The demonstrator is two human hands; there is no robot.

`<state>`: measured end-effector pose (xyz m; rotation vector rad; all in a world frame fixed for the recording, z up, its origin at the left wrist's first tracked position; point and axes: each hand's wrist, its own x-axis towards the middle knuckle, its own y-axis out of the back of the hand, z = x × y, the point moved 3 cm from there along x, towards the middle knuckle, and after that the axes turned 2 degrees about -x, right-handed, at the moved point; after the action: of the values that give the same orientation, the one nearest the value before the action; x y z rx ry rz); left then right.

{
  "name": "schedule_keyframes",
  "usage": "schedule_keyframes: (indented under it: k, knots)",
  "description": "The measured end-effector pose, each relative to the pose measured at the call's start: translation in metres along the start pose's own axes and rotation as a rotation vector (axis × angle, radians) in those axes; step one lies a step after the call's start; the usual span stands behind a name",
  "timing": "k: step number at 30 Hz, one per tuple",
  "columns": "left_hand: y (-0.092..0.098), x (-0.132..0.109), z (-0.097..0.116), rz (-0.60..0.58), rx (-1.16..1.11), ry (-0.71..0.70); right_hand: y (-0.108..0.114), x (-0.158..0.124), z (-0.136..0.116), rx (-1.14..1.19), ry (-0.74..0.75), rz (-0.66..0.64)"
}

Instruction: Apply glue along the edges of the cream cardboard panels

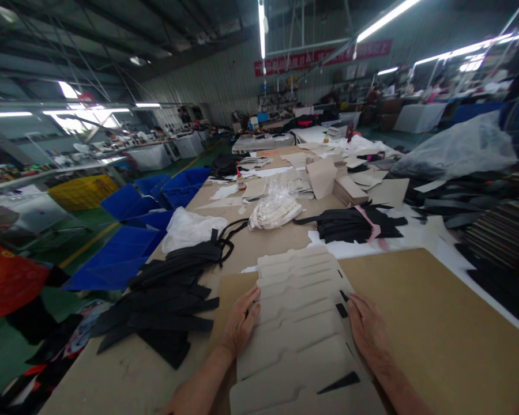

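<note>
An overlapping row of beige, card-like panels (pixel 289 325) runs away from me down the table, with small black strips (pixel 341 310) showing along its right side. My left hand (pixel 242 320) rests against the row's left edge, its fingers stretched out. On the opposite edge lies my right hand (pixel 367 324), fingers extended and touching the panels near the black strips. Neither hand is wrapped round anything. Under the row is a brown board (pixel 441 328). Left of my left hand, a loose pile of black fabric strips (pixel 168 294) covers part of the table.
Beyond the row sit a clear plastic bag of white material (pixel 277 210) and a tied black strip bundle (pixel 350 223). Stacked beige pieces (pixel 349 190) stand farther back. Blue bins (pixel 116 253) line the left side. A person in orange (pixel 11 282) is at far left.
</note>
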<state>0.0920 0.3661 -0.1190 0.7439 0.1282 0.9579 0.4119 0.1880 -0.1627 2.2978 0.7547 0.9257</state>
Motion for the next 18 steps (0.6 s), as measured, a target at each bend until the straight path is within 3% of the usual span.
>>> schedule_keyframes:
  k: [6, 18]
  knots:
    - [0.0004, 0.0015, 0.0031, 0.0, 0.003, -0.023, 0.0034, -0.0007, -0.0052, 0.039, -0.041, -0.037]
    - [-0.0011, 0.0025, 0.0048, -0.009, 0.043, -0.044, 0.0084, -0.0032, -0.0054, 0.08, -0.065, 0.016]
